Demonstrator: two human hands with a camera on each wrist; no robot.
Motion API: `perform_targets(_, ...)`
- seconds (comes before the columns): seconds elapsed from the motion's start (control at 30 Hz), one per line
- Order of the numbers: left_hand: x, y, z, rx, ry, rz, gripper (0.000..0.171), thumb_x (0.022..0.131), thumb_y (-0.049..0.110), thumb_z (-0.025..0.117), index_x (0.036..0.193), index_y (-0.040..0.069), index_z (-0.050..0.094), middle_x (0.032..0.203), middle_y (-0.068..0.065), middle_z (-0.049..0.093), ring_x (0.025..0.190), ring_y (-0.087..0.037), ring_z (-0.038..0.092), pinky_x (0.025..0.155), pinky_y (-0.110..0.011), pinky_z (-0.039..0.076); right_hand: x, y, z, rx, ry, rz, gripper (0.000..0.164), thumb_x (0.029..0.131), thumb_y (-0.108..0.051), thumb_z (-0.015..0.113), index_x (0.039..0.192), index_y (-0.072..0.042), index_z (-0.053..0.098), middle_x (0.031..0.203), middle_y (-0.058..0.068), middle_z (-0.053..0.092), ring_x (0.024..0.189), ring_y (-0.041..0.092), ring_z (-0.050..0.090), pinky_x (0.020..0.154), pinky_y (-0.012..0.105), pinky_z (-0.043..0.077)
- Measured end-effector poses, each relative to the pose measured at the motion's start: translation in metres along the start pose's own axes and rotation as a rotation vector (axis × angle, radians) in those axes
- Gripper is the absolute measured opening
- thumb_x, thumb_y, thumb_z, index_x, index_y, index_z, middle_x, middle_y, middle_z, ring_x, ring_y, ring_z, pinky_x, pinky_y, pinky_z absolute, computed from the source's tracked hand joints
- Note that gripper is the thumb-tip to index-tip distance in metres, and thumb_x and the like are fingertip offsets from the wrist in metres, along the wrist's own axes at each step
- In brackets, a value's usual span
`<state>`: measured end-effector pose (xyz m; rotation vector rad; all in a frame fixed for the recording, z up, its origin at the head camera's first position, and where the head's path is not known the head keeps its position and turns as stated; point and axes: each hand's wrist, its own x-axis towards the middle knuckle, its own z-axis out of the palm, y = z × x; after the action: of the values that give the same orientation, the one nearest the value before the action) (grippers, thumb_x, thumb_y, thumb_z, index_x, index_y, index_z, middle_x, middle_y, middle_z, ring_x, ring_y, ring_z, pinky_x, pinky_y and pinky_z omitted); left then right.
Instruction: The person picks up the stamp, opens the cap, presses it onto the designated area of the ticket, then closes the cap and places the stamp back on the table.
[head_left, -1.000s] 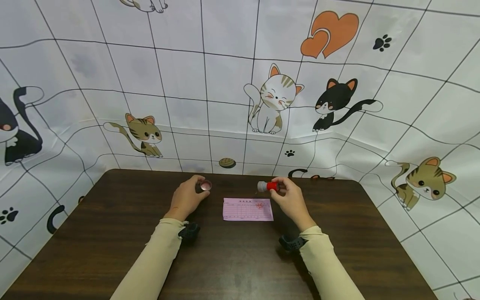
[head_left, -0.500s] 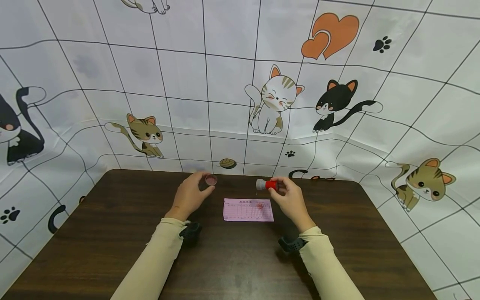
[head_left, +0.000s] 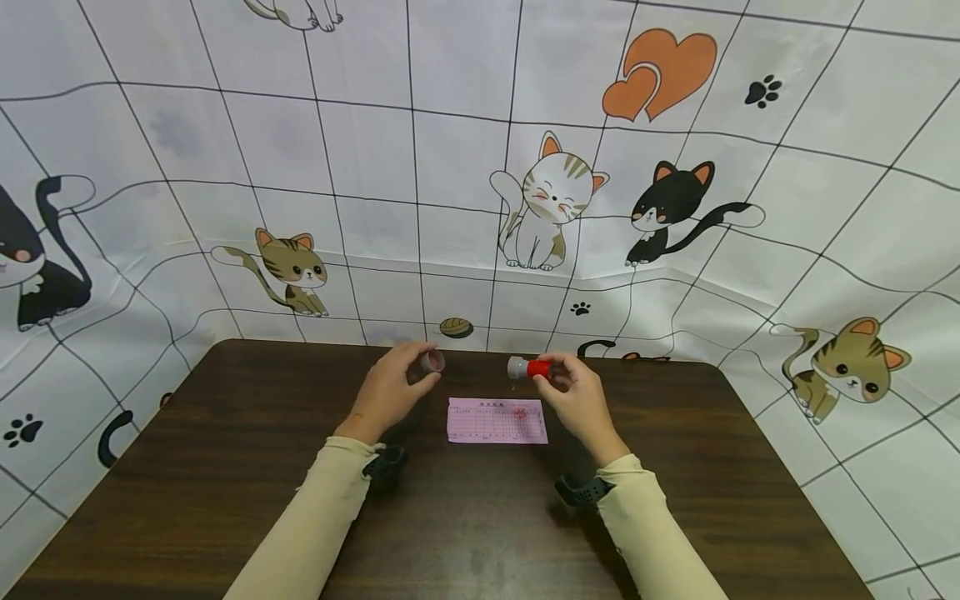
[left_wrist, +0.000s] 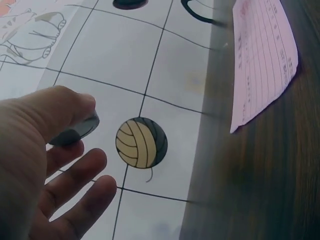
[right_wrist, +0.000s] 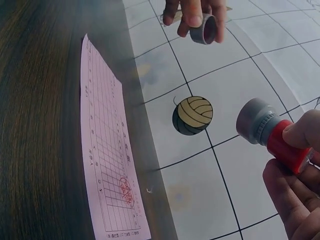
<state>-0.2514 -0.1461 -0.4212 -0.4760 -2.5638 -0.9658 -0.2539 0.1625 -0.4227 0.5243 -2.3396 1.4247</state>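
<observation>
My left hand [head_left: 386,393] pinches a small round grey cap [head_left: 432,361] between thumb and index finger, its hollow dark-red inside turned toward the right. In the left wrist view the other fingers stand spread below the cap [left_wrist: 75,133]. My right hand [head_left: 583,406] grips the red body of a hand stamp [head_left: 537,368]; its grey end points left, toward the cap. A clear gap lies between stamp and cap, both held above the table. Below them lies a pink printed form [head_left: 487,425] with a red stamp mark [right_wrist: 126,192] near one end.
The dark wooden table [head_left: 480,517] ends just beyond my hands. Behind it hangs a white gridded cloth [head_left: 450,167] printed with cats, hearts and paws. I wear a dark band [head_left: 386,463] on my left wrist and another band [head_left: 583,490] on my right.
My left hand has moved right with the cap and turned its opening toward the stamp. My right hand has shifted slightly left with the stamp. The form stays in place.
</observation>
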Motion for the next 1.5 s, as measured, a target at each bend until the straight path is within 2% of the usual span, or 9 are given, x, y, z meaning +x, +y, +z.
perform_targets(0.13, 0.0, 0.004, 0.0, -0.001, -0.019, 0.031, 0.053, 0.096, 0.02, 0.076, 0.145, 0.01, 0.061, 0.126, -0.01, 0.064, 0.095, -0.021, 0.061, 0.081, -0.038, 0.055, 0.0, -0.001, 0.001, -0.001, -0.006, 0.006, 0.03, 0.091, -0.001, 0.077, 0.119, 0.001, 0.068, 0.113, 0.019, 0.071, 0.097, 0.031, 0.073, 0.091, 0.042, 0.059)
perform_targets(0.23, 0.0, 0.008, 0.001, -0.006, -0.031, 0.018, 0.055, 0.095, 0.022, 0.077, 0.146, 0.01, 0.059, 0.121, -0.008, 0.065, 0.093, -0.02, 0.061, 0.08, -0.037, 0.055, -0.001, -0.001, 0.002, 0.008, -0.006, -0.003, 0.029, 0.091, -0.001, 0.077, 0.119, 0.001, 0.068, 0.113, 0.019, 0.071, 0.097, 0.031, 0.073, 0.091, 0.042, 0.059)
perform_targets(0.43, -0.001, 0.015, 0.003, -0.026, -0.026, 0.004, 0.048, 0.092, 0.022, 0.081, 0.134, 0.008, 0.064, 0.104, -0.004, 0.065, 0.087, -0.018, 0.06, 0.076, -0.036, 0.055, -0.001, -0.004, 0.003, 0.02, -0.007, -0.027, 0.03, 0.09, 0.0, 0.078, 0.118, 0.0, 0.069, 0.112, 0.019, 0.071, 0.096, 0.032, 0.074, 0.089, 0.045, 0.059)
perform_targets(0.77, -0.001, 0.026, 0.005, 0.022, -0.061, 0.109, 0.05, 0.094, 0.023, 0.079, 0.14, 0.014, 0.064, 0.12, -0.002, 0.063, 0.089, -0.013, 0.062, 0.076, -0.032, 0.057, -0.002, -0.009, 0.007, 0.022, -0.036, -0.048, 0.027, 0.089, -0.005, 0.081, 0.115, -0.005, 0.071, 0.106, 0.012, 0.075, 0.093, 0.025, 0.074, 0.087, 0.04, 0.061)
perform_targets(1.0, -0.002, 0.034, 0.008, 0.041, -0.079, 0.143, 0.05, 0.092, 0.024, 0.081, 0.139, 0.015, 0.065, 0.117, 0.0, 0.063, 0.088, -0.011, 0.061, 0.074, -0.029, 0.057, -0.003, -0.011, 0.011, 0.045, -0.063, -0.081, 0.026, 0.089, -0.008, 0.082, 0.114, -0.007, 0.073, 0.104, 0.01, 0.076, 0.09, 0.023, 0.074, 0.084, 0.04, 0.062)
perform_targets(1.27, -0.004, 0.041, 0.011, 0.016, -0.092, 0.115, 0.049, 0.089, 0.024, 0.084, 0.134, 0.015, 0.066, 0.113, 0.002, 0.065, 0.088, -0.011, 0.063, 0.076, -0.029, 0.058, -0.005, -0.014, 0.014, 0.06, -0.095, -0.123, 0.028, 0.09, -0.007, 0.08, 0.116, -0.008, 0.073, 0.104, 0.007, 0.076, 0.091, 0.019, 0.074, 0.083, 0.031, 0.061)
perform_targets(1.5, -0.004, 0.043, 0.012, 0.007, -0.096, 0.107, 0.045, 0.089, 0.024, 0.085, 0.13, 0.015, 0.067, 0.111, 0.003, 0.065, 0.088, -0.011, 0.064, 0.077, -0.029, 0.058, -0.006, -0.015, 0.014, 0.076, -0.121, -0.165, 0.027, 0.09, -0.007, 0.08, 0.116, -0.01, 0.073, 0.105, 0.005, 0.076, 0.092, 0.017, 0.074, 0.083, 0.028, 0.061)
